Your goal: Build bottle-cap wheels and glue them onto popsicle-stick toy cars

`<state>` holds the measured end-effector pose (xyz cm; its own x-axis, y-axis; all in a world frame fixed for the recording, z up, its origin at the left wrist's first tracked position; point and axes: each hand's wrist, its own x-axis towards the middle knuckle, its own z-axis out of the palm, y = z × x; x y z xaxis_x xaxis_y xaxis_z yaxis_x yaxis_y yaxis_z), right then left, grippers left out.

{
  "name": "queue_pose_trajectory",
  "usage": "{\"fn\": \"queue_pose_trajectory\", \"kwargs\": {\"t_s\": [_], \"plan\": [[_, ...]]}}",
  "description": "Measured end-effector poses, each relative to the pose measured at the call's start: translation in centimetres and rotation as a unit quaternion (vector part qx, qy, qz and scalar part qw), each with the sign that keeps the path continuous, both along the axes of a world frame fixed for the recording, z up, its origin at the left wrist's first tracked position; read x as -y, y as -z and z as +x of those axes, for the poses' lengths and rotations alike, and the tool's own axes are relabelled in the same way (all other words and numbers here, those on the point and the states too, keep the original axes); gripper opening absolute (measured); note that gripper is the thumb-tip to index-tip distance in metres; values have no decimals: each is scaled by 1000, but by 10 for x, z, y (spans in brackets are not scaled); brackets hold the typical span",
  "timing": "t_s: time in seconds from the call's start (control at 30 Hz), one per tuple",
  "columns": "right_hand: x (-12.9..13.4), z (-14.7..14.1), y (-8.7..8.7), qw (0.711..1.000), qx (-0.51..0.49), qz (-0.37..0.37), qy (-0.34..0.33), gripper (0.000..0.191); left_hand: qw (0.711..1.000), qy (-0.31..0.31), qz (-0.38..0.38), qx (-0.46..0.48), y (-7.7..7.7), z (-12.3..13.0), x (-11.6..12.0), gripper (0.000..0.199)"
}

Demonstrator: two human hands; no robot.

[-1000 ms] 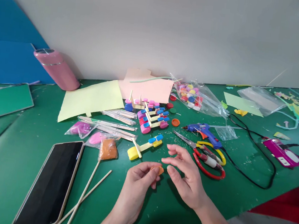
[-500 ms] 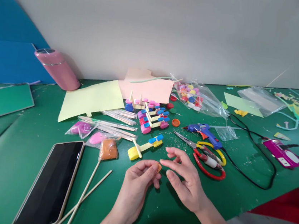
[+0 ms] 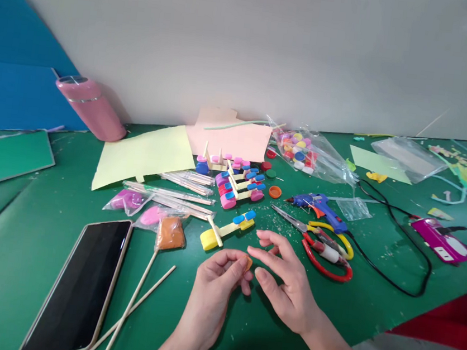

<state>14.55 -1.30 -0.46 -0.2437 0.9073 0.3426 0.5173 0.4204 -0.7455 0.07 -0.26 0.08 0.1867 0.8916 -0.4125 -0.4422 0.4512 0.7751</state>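
My left hand [image 3: 218,285] pinches a small piece of orange clay [image 3: 248,263] between thumb and fingers. Its colour resembles the bagged orange clay block [image 3: 171,233] to the left. My right hand [image 3: 284,282] is open, fingers spread, with its index fingertip beside the orange piece; whether they touch I cannot tell. Just beyond the hands lies a small model [image 3: 227,230] with yellow ends, a pale stick frame and blue pads on top. Similar models [image 3: 240,187] in pink, red and blue stand close together behind it.
On the left are a phone [image 3: 77,286], crossed wooden sticks [image 3: 134,304] and a pink bottle [image 3: 93,108]. To the right lie scissors [image 3: 322,241], a blue glue gun [image 3: 322,209] and a black cord [image 3: 409,293]. A bag of coloured caps [image 3: 299,149] sits near the wall.
My right hand has shifted slightly left, its index fingertip closer to the orange piece. My left hand keeps the same pinch.
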Motion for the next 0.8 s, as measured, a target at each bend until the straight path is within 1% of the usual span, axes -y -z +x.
{"fn": "queue_pose_trajectory", "kwargs": {"t_s": [0.07, 0.27, 0.4, 0.57, 0.7, 0.8], "plan": [[1, 0, 1, 1000, -7, 2, 9, 30, 1000, 1, 0, -5, 0, 0, 0, 13], [0, 0, 1, 1000, 16, 5, -12, 30, 1000, 6, 15, -9, 0, 1, 2, 11], [0, -1, -2, 1000, 4, 1, 8, 30, 1000, 3, 14, -14, 0, 1, 2, 12], [0, -2, -1, 1000, 22, 0, -18, 33, 1000, 0, 4, -8, 1, 2, 1, 14], [1, -1, 0, 1000, -11, 4, 6, 33, 1000, 1, 9, -11, 1, 2, 1, 13], [3, -1, 0, 1000, -22, 6, 4, 29, 1000, 3, 9, -3, 1, 2, 1, 13]]}}
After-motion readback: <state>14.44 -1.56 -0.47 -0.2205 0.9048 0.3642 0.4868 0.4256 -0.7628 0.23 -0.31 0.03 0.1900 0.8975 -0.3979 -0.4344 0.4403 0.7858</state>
